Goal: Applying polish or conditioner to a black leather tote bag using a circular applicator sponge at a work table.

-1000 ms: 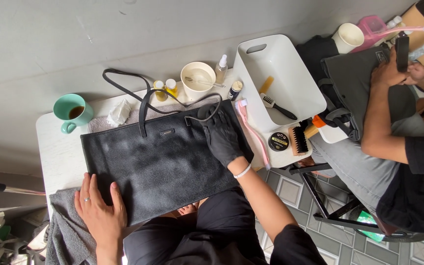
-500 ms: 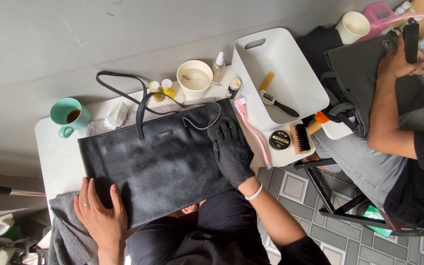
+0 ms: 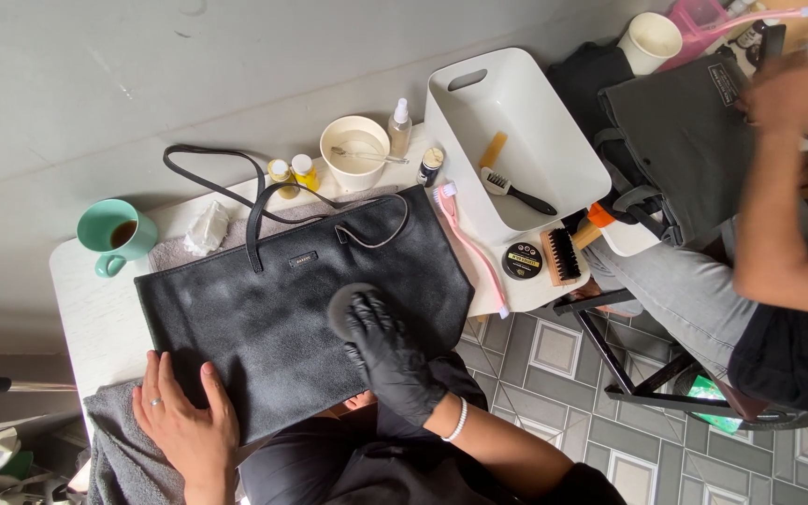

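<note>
A black leather tote bag (image 3: 273,309) lies flat on a small white table (image 3: 95,309), its handles toward the wall. My right hand (image 3: 390,360), in a black glove, presses a round dark pad (image 3: 348,304) against the middle of the bag. My bare left hand (image 3: 180,421), with a ring on one finger, lies flat on the bag's near left corner, fingers spread.
Behind the bag stand a teal mug (image 3: 116,236), a crumpled tissue (image 3: 206,227), two small yellow bottles (image 3: 292,173), a cream bowl (image 3: 355,151) and a spray bottle (image 3: 400,126). A white bin (image 3: 526,122) holds brushes. Another person (image 3: 778,234) sits at the right.
My gloved right hand slid with the pad from the bag's upper right area toward its middle. My left hand stayed on the near left corner.
</note>
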